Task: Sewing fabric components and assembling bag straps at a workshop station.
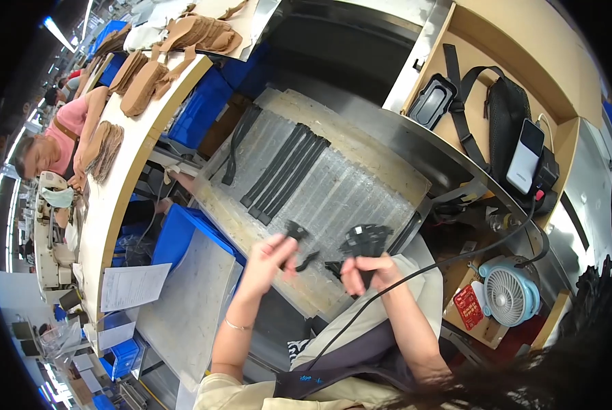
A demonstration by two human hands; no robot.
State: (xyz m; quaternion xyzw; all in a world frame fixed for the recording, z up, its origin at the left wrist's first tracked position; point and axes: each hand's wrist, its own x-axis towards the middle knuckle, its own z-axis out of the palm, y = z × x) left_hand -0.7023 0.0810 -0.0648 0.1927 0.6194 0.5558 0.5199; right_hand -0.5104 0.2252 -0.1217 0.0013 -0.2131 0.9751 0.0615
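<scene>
My left hand (273, 258) pinches the end of a black strip (296, 231) above the near part of a grey, worn work board (381, 178). A little to the right, my right hand (373, 275) is closed around a bundle of black strips (365, 239), whose ends fan out above the fingers. Both held pieces are somewhat smeared by motion. Beyond my hands, several long black strips (285, 174) lie side by side on the board. Another black strip (238, 147) lies bent near its left edge.
On the right, an open drawer (483, 55) holds a black bag (507, 113) and a phone (526, 157). Below it stands a blue fan (511, 294). A black cable (449, 260) crosses by my right forearm. At left, a person (67, 130) works at a table with brown cut pieces (142, 89).
</scene>
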